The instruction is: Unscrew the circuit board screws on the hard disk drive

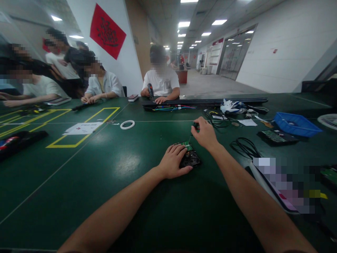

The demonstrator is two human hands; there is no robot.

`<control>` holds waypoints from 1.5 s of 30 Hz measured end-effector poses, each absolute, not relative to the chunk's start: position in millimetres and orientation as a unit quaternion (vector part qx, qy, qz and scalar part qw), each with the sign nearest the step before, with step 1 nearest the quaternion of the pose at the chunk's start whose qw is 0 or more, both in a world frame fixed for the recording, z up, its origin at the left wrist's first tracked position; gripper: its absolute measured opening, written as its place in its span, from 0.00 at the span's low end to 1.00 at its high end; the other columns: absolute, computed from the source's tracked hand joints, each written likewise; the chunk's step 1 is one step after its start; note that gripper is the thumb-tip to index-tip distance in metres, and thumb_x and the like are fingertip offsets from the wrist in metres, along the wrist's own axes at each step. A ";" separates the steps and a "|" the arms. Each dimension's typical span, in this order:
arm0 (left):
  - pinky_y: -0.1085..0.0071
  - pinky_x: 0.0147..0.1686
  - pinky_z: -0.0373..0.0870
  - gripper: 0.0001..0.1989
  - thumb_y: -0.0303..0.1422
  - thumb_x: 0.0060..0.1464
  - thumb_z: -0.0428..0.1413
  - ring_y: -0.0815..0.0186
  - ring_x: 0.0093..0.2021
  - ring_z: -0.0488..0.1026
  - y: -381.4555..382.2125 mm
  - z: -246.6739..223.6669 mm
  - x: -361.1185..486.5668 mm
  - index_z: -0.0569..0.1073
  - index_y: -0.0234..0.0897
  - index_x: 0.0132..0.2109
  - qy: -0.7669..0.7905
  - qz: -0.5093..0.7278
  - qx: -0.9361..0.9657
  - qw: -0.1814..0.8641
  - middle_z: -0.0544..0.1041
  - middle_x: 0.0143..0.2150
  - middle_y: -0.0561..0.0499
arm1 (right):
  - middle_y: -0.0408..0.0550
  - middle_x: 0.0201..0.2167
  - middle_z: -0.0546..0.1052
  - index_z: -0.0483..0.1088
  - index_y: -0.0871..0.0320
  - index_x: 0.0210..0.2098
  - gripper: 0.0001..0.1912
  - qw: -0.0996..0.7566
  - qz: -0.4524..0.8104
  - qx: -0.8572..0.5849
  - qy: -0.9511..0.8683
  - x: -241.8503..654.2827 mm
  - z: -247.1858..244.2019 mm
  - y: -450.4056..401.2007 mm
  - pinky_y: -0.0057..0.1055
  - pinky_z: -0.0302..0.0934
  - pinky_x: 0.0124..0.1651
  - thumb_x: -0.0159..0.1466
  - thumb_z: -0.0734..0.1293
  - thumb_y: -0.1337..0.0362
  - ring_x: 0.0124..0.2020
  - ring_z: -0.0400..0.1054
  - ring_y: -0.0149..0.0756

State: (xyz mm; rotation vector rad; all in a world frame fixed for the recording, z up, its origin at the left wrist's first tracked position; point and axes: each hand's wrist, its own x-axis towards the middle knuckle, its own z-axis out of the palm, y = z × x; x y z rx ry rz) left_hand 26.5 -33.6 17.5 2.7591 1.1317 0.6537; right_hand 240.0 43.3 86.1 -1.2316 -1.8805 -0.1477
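Observation:
A black hard drive (191, 158) with a green circuit board (187, 144) lies on the green table in front of me. My left hand (173, 160) steadies it from the left, its fingers across the board's side and the thumb along the near edge. Above the far end, my right hand (204, 131) pinches the dark handle of a small screwdriver (195, 125). The thin shaft slants down to the board. Whether its tip sits in a screw is too small to tell.
A blue bin (297, 123), another drive with a board (277, 137), a coiled black cable (244, 147) and a phone-like screen (279, 189) are at right. A white tape roll (127, 124) is left. Across the table, a person (161, 82) holds a power tool (150, 90) by long black bars (205, 102).

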 end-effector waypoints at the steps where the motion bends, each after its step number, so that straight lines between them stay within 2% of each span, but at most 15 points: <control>1: 0.45 0.72 0.49 0.44 0.62 0.58 0.53 0.44 0.72 0.57 -33.7 17.6 26.5 0.61 0.38 0.71 0.371 0.212 0.903 0.044 0.64 0.71 0.40 | 0.55 0.41 0.76 0.66 0.55 0.45 0.08 0.429 -0.062 -0.495 -0.753 239.8 86.8 42.8 0.41 0.65 0.45 0.65 0.64 0.63 0.40 0.72 0.47; 9: 0.45 0.72 0.48 0.44 0.62 0.58 0.52 0.44 0.72 0.57 -34.1 18.7 26.2 0.61 0.38 0.71 0.376 0.208 0.902 0.048 0.64 0.71 0.40 | 0.56 0.43 0.75 0.67 0.55 0.46 0.09 0.417 -0.072 -0.500 -0.756 238.6 90.0 37.3 0.43 0.65 0.46 0.68 0.63 0.60 0.42 0.71 0.48; 20: 0.45 0.71 0.48 0.43 0.61 0.58 0.54 0.44 0.72 0.57 -33.4 17.2 26.9 0.61 0.40 0.71 0.374 0.213 0.901 0.055 0.63 0.71 0.40 | 0.57 0.46 0.74 0.67 0.56 0.50 0.14 0.404 -0.075 -0.504 -0.759 239.1 87.7 37.7 0.44 0.67 0.48 0.66 0.64 0.63 0.44 0.71 0.49; 24: 0.46 0.72 0.48 0.44 0.61 0.58 0.54 0.44 0.72 0.57 -33.4 17.3 26.9 0.61 0.38 0.71 0.370 0.213 0.903 0.051 0.64 0.71 0.40 | 0.57 0.46 0.73 0.65 0.57 0.49 0.13 0.410 -0.067 -0.517 -0.748 238.8 86.6 39.5 0.44 0.67 0.46 0.65 0.65 0.62 0.42 0.72 0.48; 32: 0.45 0.71 0.48 0.44 0.61 0.58 0.53 0.45 0.72 0.56 -33.8 18.0 26.9 0.60 0.39 0.72 0.377 0.204 0.902 0.048 0.63 0.71 0.40 | 0.56 0.45 0.74 0.65 0.55 0.47 0.11 0.418 -0.065 -0.505 -0.752 239.3 87.2 39.6 0.44 0.67 0.47 0.65 0.65 0.61 0.45 0.72 0.50; 39: 0.44 0.71 0.48 0.43 0.61 0.58 0.54 0.44 0.72 0.56 -34.5 18.5 26.6 0.61 0.41 0.71 0.376 0.210 0.901 0.056 0.63 0.71 0.40 | 0.57 0.45 0.76 0.66 0.55 0.49 0.12 0.424 -0.049 -0.495 -0.757 239.2 86.1 41.7 0.43 0.68 0.45 0.66 0.63 0.63 0.43 0.73 0.49; 45: 0.44 0.71 0.48 0.43 0.61 0.58 0.54 0.44 0.72 0.57 -34.5 18.8 26.6 0.60 0.41 0.72 0.373 0.217 0.900 0.058 0.63 0.71 0.40 | 0.56 0.41 0.77 0.66 0.56 0.47 0.12 0.427 -0.051 -0.504 -0.749 238.7 86.9 43.1 0.42 0.66 0.43 0.65 0.65 0.60 0.39 0.74 0.49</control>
